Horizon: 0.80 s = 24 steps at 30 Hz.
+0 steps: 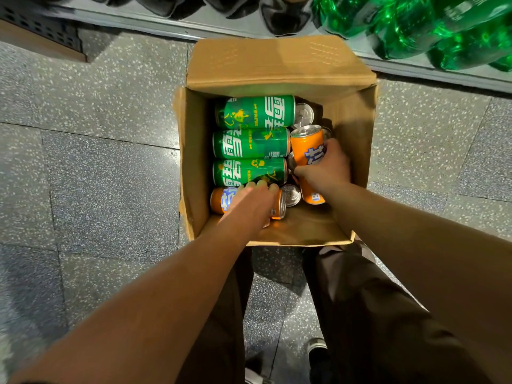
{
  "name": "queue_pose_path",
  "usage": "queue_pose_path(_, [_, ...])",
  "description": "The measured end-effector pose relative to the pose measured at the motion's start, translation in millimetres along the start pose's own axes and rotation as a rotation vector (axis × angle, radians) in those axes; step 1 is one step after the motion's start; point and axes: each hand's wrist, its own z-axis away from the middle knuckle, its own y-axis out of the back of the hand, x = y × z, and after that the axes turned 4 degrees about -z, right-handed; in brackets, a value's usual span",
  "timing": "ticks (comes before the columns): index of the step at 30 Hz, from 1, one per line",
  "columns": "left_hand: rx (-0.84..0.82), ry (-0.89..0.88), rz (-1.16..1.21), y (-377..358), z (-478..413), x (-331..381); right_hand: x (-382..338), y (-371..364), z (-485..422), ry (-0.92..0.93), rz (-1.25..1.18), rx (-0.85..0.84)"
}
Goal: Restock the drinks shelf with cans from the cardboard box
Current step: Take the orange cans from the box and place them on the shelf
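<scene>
An open cardboard box [194, 151] stands on the floor below me. Three green cans [250, 144] lie side by side in its left half. Nearest me lies an orange can [219, 200], and my left hand [253, 203] curls over it from above. My right hand [329, 167] grips a second orange can [306, 144], tilted up at the box's right side. Another orange can [313, 194] lies partly under that wrist. Silver can ends [303, 113] show among them. The drinks shelf [249, 26] runs along the top edge.
Green plastic bottles [443, 29] stand on the shelf at top right, dark bottles [285, 15] to their left. The box's far flap [277, 62] leans towards the shelf. Speckled grey floor tiles [97, 162] surround the box. My legs and a shoe [317, 345] are below it.
</scene>
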Motion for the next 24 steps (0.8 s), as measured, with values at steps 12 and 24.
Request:
queue_pose_path(12, [0.022, -0.033, 0.117, 15.9, 23.9, -11.9, -16.5, 6.7, 16.4, 0.054, -0.035, 0.014])
queue_pose_path(24, [0.100, -0.018, 0.164, 32.5, 48.7, -21.6, -18.2, 12.9, 35.5, 0.102, -0.017, 0.027])
